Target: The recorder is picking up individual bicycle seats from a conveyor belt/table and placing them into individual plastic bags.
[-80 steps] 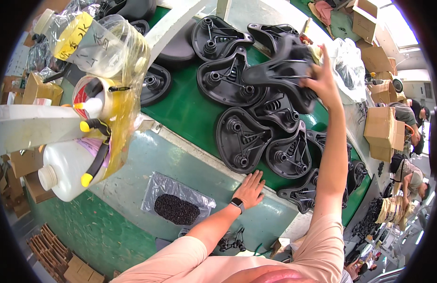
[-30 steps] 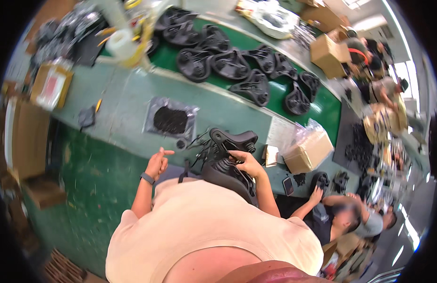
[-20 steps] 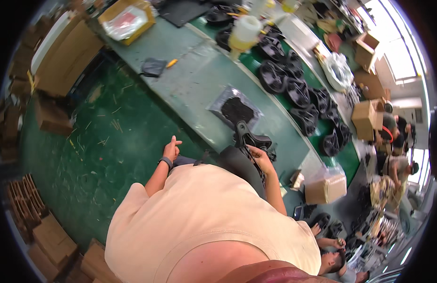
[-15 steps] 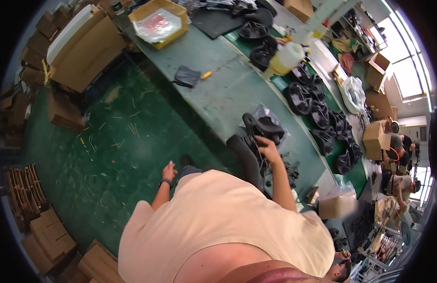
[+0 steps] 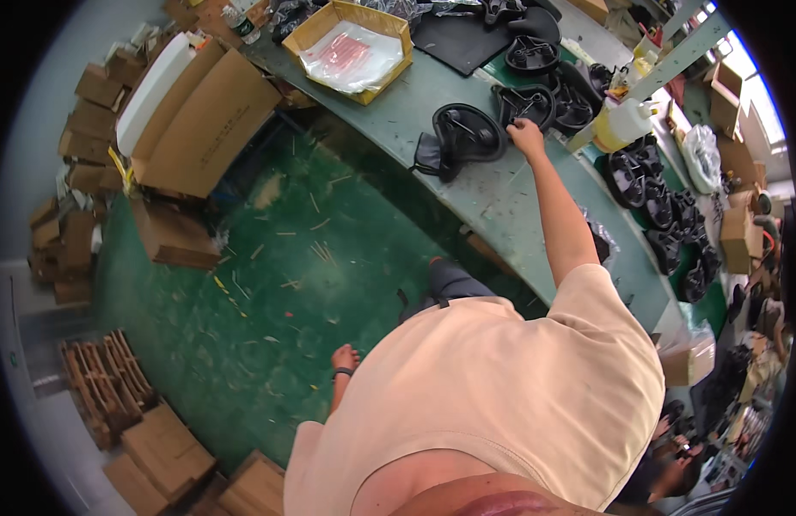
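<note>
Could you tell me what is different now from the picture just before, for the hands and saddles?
The right hand has reached forward. One black saddle it carried now lies on the table, let go; the hand appears to hold another saddle. The left hand still hangs empty over the floor.

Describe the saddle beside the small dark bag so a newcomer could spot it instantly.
Find the long grey-green worktable, then the yellow cardboard tray near its upper end. Just below-right of that tray, left of the person's right hand, lies a black saddle, underside up. It alone sits beside the small dark bag.
</note>
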A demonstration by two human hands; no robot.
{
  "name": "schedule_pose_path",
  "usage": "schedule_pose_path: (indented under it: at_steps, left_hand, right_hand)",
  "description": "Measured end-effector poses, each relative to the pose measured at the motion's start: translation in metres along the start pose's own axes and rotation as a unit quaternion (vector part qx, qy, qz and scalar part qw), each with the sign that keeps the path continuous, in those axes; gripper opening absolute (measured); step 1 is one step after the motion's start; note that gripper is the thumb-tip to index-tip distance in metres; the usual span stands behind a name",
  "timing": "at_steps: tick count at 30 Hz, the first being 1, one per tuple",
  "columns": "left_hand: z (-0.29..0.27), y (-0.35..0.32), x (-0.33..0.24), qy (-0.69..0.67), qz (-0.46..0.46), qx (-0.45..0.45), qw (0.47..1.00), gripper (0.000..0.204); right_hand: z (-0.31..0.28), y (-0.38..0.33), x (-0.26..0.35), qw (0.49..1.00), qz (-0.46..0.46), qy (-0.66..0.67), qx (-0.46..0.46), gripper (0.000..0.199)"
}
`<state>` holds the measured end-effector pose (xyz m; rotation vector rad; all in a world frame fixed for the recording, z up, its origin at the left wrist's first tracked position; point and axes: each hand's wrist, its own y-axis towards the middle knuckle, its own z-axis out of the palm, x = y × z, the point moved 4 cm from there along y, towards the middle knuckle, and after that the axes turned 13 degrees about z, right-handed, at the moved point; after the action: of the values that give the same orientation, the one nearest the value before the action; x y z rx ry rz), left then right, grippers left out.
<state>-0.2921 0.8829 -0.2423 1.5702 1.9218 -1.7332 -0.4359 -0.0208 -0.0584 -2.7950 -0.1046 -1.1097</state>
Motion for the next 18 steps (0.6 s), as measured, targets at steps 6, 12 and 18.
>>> schedule_pose_path:
  at_steps: [6,12,18]
  left_hand:
    - [0.027,0.073,-0.06,0.042,0.128,-0.02,0.991,0.038]
    - [0.032,0.176,-0.257,0.151,0.235,0.059,0.958,0.042]
    - [0.041,0.284,-0.491,0.253,0.299,0.122,0.912,0.048]
  right_hand:
    - [0.149,-0.12,-0.004,0.94,0.236,0.056,0.241,0.112]
    - [0.252,-0.136,0.111,0.983,0.095,0.026,0.155,0.147]
    - [0.31,-0.083,0.216,0.976,0.071,-0.094,0.182,0.138]
